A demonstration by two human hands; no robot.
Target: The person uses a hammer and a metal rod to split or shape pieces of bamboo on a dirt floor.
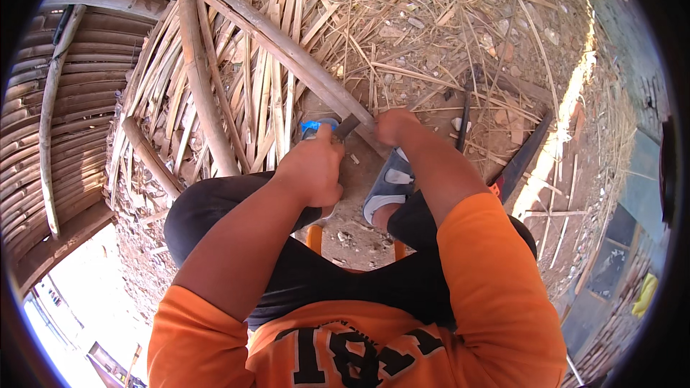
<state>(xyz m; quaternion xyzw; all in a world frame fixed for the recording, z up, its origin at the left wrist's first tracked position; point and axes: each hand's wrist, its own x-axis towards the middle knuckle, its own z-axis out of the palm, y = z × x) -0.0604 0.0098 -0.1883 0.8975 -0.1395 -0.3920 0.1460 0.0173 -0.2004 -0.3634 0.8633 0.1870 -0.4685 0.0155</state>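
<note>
My left hand (pixel 313 165) is closed round a knife (pixel 346 127); its short, dark, flat blade points up and to the right, and the handle is hidden in my fist. The blade tip lies against or just beside a long split bamboo pole (pixel 291 54). That pole slants from the upper left down to the ground between my feet. My right hand (pixel 395 126) is closed on the pole's edge near its lower end, a little right of the blade. The fingertips there are hidden.
Bamboo strips (pixel 277 100) are heaped on the dirt at the upper left, with a thicker pole (pixel 201 79) over them. A grey sandal (pixel 392 179) is on my right foot. A long dark flat tool (pixel 528 154) lies by my right knee. A bamboo slat wall (pixel 86 93) stands left.
</note>
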